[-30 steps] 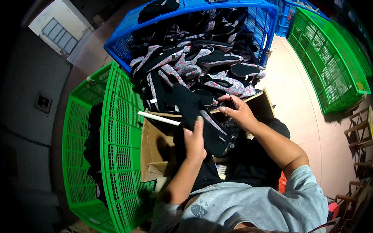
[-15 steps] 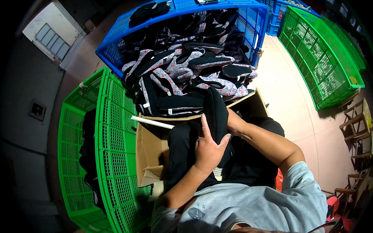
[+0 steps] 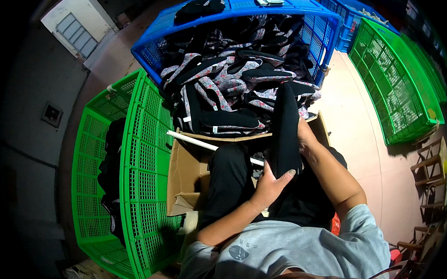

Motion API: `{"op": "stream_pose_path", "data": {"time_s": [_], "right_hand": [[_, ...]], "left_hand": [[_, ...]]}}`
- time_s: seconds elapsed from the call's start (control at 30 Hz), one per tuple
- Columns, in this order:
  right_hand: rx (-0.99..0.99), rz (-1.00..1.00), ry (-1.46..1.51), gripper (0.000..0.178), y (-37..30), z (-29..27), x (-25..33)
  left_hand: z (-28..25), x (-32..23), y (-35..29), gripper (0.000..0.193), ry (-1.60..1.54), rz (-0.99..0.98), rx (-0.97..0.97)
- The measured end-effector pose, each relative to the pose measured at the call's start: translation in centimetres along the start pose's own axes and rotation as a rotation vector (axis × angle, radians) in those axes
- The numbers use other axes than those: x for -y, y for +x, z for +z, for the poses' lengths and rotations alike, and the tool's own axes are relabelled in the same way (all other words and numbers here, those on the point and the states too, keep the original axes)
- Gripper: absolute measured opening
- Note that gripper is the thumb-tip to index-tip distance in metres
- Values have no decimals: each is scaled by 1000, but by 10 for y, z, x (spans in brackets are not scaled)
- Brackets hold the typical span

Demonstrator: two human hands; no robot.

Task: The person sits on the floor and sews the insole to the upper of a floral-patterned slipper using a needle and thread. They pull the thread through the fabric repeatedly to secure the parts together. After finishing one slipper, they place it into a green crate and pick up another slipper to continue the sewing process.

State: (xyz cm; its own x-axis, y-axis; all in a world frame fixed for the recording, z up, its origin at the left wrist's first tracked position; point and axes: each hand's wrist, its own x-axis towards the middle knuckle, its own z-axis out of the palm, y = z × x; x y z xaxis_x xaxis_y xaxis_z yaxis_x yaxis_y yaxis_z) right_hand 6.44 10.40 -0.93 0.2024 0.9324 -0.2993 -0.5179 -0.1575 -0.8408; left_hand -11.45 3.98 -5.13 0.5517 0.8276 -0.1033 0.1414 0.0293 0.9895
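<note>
Above my lap a long black slipper-shaped cloth piece (image 3: pixel 285 127) stands nearly upright between my hands, its rounded tip upward. My left hand (image 3: pixel 273 183) grips its lower end, with the thumb lying across the near side. Along its right edge is my right hand (image 3: pixel 305 132), closed round it, with most of its fingers hidden behind. Just beyond lies a heap of similar slipper-like pieces (image 3: pixel 226 85), black with grey and red floral fabric, several with small white labels. They spill from a blue plastic crate (image 3: pixel 330 32) tipped on its side.
An open cardboard box (image 3: pixel 182 165) stands by my knees, with a white rod (image 3: pixel 191 140) across it. To the left is a green crate (image 3: pixel 136 191) holding dark pieces. Another green crate (image 3: pixel 391 84) and wooden stools (image 3: pixel 429 167) stand at right.
The black piece has swung more upright and now shows its long face. Both hands have shifted slightly right, and the left index finger no longer points up along it. The whole view has shifted slightly.
</note>
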Motion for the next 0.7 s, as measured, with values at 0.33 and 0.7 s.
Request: {"op": "stream_pose_path", "data": {"time_s": [0.33,0.7], "right_hand": [[36,65,-94,32,12,-16,-7],[71,141,-244,28,5,-7,-12]], "left_hand": [[-34,-20,1,30,-838,-396,49],[-285,-101,-30,65,-1130,471,-686]]}}
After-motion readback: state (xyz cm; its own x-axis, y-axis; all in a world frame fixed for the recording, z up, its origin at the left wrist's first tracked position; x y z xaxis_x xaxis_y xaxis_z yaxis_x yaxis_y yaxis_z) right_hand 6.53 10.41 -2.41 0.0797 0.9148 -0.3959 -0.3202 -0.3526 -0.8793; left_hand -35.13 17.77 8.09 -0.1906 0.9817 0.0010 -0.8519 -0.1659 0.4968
